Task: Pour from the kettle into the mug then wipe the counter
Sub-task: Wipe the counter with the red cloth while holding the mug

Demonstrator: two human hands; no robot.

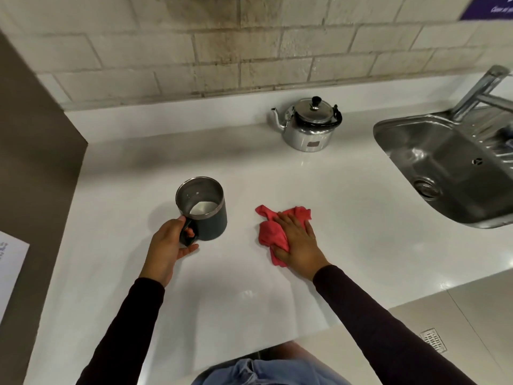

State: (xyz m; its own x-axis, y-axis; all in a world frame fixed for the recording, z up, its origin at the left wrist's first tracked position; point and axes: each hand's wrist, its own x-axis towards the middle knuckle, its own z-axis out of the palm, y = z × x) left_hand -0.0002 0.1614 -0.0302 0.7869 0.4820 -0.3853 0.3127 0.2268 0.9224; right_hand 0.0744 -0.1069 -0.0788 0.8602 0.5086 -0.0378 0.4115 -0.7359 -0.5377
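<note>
A dark mug [206, 212] with a steel inside stands on the white counter [347, 207], with liquid showing at its bottom. My left hand [169, 243] grips the mug's handle from the left. A red cloth [270, 227] lies crumpled on the counter to the mug's right. My right hand [295, 240] presses flat on the cloth, fingers spread. The shiny steel kettle [308, 126] with a black knob and handle stands upright at the back, near the wall, spout pointing left, apart from both hands.
A steel sink [444, 168] with a tap [477, 90] is set into the counter at the right. A brown wall panel [33, 176] bounds the left side, with a sheet of paper [11, 262] on it. The counter's front edge runs close to my body.
</note>
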